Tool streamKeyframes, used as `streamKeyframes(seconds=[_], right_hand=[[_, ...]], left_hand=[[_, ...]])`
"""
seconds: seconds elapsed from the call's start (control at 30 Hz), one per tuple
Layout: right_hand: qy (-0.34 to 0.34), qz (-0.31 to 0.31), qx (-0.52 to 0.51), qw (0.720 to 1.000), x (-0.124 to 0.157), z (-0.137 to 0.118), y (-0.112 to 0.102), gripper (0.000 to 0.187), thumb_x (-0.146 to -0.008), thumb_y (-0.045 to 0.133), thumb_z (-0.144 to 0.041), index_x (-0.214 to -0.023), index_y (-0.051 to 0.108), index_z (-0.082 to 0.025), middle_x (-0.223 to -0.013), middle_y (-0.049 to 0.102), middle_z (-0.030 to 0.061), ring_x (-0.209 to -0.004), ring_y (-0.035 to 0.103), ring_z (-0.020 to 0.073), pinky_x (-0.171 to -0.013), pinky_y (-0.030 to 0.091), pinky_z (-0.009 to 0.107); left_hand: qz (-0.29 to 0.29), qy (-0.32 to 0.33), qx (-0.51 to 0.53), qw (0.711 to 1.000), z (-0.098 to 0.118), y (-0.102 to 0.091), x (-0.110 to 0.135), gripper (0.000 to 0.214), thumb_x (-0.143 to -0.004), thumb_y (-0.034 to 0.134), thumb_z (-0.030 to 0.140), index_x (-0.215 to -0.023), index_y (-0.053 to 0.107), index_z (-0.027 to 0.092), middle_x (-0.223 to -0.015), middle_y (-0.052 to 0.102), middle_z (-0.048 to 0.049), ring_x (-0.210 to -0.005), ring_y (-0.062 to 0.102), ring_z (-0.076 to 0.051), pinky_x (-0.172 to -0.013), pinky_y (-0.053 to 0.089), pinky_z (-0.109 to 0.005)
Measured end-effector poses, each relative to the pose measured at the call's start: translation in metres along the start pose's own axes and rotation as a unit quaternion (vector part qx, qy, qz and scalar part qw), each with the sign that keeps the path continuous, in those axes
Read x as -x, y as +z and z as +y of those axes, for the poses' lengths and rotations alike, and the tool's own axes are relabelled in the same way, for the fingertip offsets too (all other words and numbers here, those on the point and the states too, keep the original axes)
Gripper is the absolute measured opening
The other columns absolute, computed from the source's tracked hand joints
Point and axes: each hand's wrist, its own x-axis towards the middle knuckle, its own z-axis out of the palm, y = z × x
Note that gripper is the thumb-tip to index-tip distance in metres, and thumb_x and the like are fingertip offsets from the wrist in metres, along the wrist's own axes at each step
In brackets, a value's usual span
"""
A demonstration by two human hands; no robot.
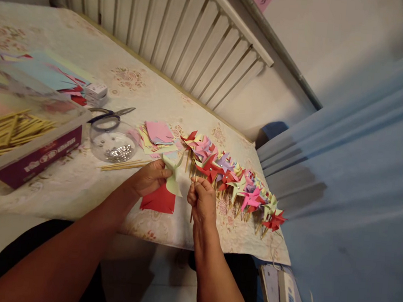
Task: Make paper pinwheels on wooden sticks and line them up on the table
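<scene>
My left hand (154,177) pinches a pale green paper pinwheel (173,179) whose points are folded to its middle. Just right of it, my right hand (202,196) is closed around a thin wooden stick (191,214); its lower end shows below the fist. The pinwheel and the hand with the stick are a small gap apart. Beneath my left hand lies a red paper square (159,201) with cut corners. Finished pinwheels on sticks (210,168) in red, pink, purple and green stand in a row right of my hands.
A round clear dish (112,145) holds small shiny pins. Scissors (114,114) rest behind it, beside a small white box (95,94). Stacked paper squares (158,132) and a few loose sticks (125,165) lie near. A plastic bin (44,150) of sticks stands left; a blue curtain (348,184) hangs right.
</scene>
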Motion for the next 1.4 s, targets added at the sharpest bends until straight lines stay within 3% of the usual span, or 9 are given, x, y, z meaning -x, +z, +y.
streamKeyframes(seconds=[0.3,0.53,1.2,1.4], right_hand=[[0.014,0.017,0.008,1.000,-0.0010,0.0020,-0.0016,0.018,-0.065,0.065,-0.032,-0.073,0.054,-0.019,-0.042,0.042,-0.0123,-0.032,0.021,0.0017,-0.037,0.009,0.018],[-0.002,-0.015,-0.010,1.000,0.0000,0.0030,-0.0027,0.024,-0.064,0.065,-0.024,-0.087,0.060,-0.017,-0.053,0.051,-0.0096,-0.036,0.027,0.0016,-0.039,0.011,0.018],[0.004,0.009,0.003,1.000,-0.0002,0.0042,-0.0036,0.021,-0.067,0.063,-0.028,-0.084,0.060,-0.017,-0.049,0.049,-0.0106,-0.032,0.022,0.0018,-0.037,0.009,0.019],[-0.004,-0.004,-0.009,1.000,0.0009,0.0039,-0.0026,0.029,-0.064,0.065,-0.024,-0.092,0.061,-0.017,-0.055,0.054,-0.0088,-0.036,0.027,0.0017,-0.038,0.013,0.018]], left_hand=[[-0.018,-0.003,0.006,1.000,-0.0004,-0.0022,-0.0002,0.021,-0.069,0.082,0.023,-0.083,0.070,0.013,-0.072,0.072,-0.0041,-0.062,0.064,-0.013,-0.061,0.048,-0.021],[-0.011,0.000,0.012,1.000,0.0001,0.0006,0.0000,0.023,-0.068,0.083,0.024,-0.082,0.069,0.013,-0.071,0.072,-0.0037,-0.061,0.064,-0.013,-0.060,0.049,-0.020],[-0.007,-0.003,0.012,1.000,-0.0001,0.0014,0.0000,0.025,-0.067,0.084,0.023,-0.082,0.068,0.013,-0.068,0.071,-0.0026,-0.061,0.065,-0.013,-0.060,0.050,-0.020],[-0.010,-0.003,0.019,1.000,-0.0004,0.0008,-0.0001,0.022,-0.068,0.083,0.022,-0.083,0.069,0.014,-0.071,0.072,-0.0032,-0.062,0.065,-0.013,-0.062,0.050,-0.020]])
